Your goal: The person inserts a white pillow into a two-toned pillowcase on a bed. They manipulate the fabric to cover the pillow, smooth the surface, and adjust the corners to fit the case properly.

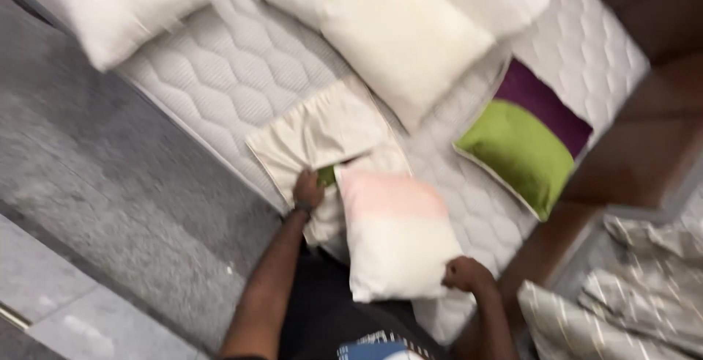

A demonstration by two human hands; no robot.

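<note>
While the pink-and-white cushion (395, 235) lies on the bed (234, 74) edge with its long axis running away from the person, the right hand (469, 273) pinches its near corner — the left hand (308, 188) clutches the cream pillowcase (322, 129) at its far-left corner.

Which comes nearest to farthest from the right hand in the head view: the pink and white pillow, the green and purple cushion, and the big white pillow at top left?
1. Pink and white pillow: the right hand grips its lower corner.
2. Green and purple cushion: on the mattress, up and to the right.
3. Big white pillow: far top left corner.
</note>
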